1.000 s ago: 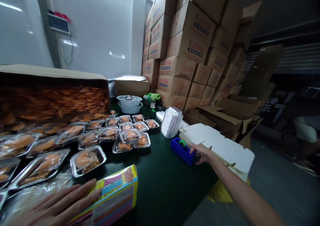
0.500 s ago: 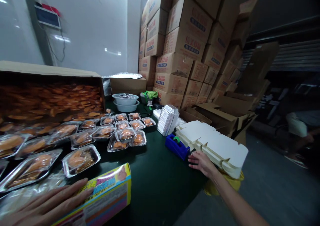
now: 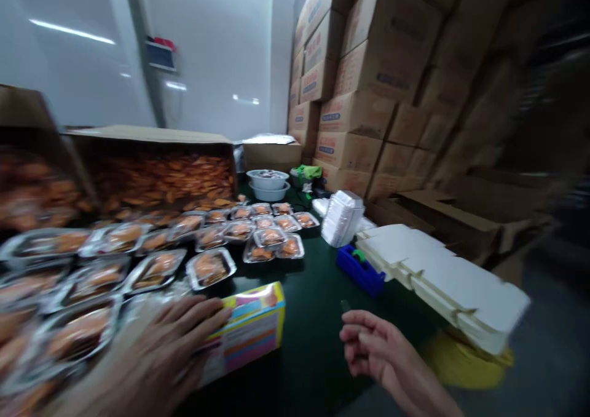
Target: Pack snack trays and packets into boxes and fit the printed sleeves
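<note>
My left hand [image 3: 170,337] lies over the near end of a colourful printed carton [image 3: 255,325], its fingers across the top and side. The carton rests on its side on the dark green table. At the right, my right hand [image 3: 375,352] is curled in a pinch, a short strip of clear tape [image 3: 345,306] sticking up from its fingertips. Just beyond that hand sits a blue tape dispenser [image 3: 360,269] with a green core. Foil trays of wrapped orange-brown food [image 3: 211,268] spread behind and left of the carton.
A stack of flat white cartons [image 3: 442,275] lies at the right table edge, above a yellow bag [image 3: 465,358]. Stacked foil trays [image 3: 342,218] stand behind the dispenser. Farther back are pale bowls [image 3: 268,189], an open box of orange-brown packets [image 3: 170,180] and tall piled cardboard boxes [image 3: 359,112].
My right hand has drawn back from the tape dispenser toward me, now pinching a strip of tape. My left hand stays on the carton. The view has turned left.
</note>
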A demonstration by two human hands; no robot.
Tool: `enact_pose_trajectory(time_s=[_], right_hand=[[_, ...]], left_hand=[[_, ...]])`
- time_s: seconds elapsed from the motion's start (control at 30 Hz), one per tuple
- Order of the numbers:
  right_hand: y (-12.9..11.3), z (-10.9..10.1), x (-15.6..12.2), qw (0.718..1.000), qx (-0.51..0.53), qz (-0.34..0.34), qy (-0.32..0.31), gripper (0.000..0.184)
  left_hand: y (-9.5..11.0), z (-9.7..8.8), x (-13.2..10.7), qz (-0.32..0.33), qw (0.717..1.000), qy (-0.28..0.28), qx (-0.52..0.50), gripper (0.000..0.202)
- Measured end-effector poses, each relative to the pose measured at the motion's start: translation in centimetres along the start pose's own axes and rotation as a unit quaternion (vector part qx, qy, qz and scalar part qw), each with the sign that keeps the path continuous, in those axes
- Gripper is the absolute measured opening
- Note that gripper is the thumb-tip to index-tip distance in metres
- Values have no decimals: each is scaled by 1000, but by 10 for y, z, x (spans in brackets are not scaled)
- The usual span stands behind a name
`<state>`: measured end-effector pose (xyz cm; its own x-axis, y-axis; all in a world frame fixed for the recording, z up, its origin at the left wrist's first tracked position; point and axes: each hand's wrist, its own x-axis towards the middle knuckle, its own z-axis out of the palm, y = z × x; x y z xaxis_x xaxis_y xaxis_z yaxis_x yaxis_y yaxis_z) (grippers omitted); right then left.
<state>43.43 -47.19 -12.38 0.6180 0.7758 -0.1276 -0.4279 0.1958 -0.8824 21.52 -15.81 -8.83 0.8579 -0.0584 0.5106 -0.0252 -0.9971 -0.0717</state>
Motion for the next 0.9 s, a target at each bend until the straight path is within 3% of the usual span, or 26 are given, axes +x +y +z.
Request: enact_pose_trajectory(time_s=[0.07,0.13,0.2,0.27,0.37,0.53,0.7,0.83,0.9], right_hand=[[7,58,-3,980,97,38,-172,44],[11,104,4,944,167,93,-267,44],[16,133,15,924,209,138,-289,40],[21,146,27,921,223,166,-274,37],[27,147,37,922,216,190,-258,33],[28,145,39,927,204,209,-236,32],[41,138,41,925,194,220,-242,36],[67,126,50,930,192,207,-234,39],[82,125,57,939,190,186,-217,38]], left_hand=[[10,-16,1,-16,997,-69,-31,57],[16,-28,4,-83,984,-98,-121,56],[15,-33,4,-168,954,-79,-235,56],[11,-33,1,-216,925,-39,-309,55],[6,-31,-2,-166,935,-30,-311,49],[6,-34,4,-69,957,-139,-244,53],[7,-44,15,-74,956,-181,-221,46],[15,-48,23,-107,953,-195,-205,43],[26,-44,27,-139,955,-183,-185,32]])
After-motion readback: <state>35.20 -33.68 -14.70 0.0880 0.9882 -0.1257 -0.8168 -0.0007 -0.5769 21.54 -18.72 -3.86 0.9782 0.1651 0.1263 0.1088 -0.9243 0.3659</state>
